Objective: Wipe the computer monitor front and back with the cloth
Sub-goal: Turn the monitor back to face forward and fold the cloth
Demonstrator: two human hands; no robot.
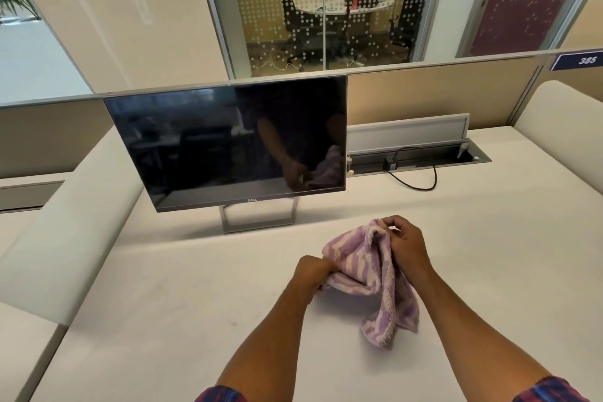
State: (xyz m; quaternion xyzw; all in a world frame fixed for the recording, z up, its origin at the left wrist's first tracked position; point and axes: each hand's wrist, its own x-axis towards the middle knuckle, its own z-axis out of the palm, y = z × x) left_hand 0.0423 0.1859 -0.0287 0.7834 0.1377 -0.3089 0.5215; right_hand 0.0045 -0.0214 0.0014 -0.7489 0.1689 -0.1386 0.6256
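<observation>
Closest to you, the plaid cuffs of your sleeves (pixel 218 395) show at the bottom edge, and both bare forearms reach forward over the white counter (pixel 163 320). Your left hand (pixel 311 272) is curled tight around the near left edge of the cloth (pixel 375 281), fingers bunching the fabric. Your right hand (pixel 406 243) sits a little farther forward and higher, with fingers and thumb pinching the top of the same cloth. The cloth is a purple and cream striped towel; it hangs between your two hands, and its loose lower end drapes down to the right, with its tip at or just above the counter surface — you cannot tell which.

Beyond the cloth, well apart from it, the monitor (pixel 228 143) stands upright on a grey open-frame stand (pixel 259 215), turned so its dark screen faces you. The screen is off and reflects your arm and the cloth near its lower right corner.

To the right of the monitor, a black cable (pixel 421 179) loops across the counter and runs into an open cable tray (pixel 421 158) with its lid raised. Behind that runs a beige partition (pixel 440 95) carrying a blue tag marked 385. Farther back, a glass wall (pixel 326 10) with a dotted pattern shows a room with a round table and dark chairs.
</observation>
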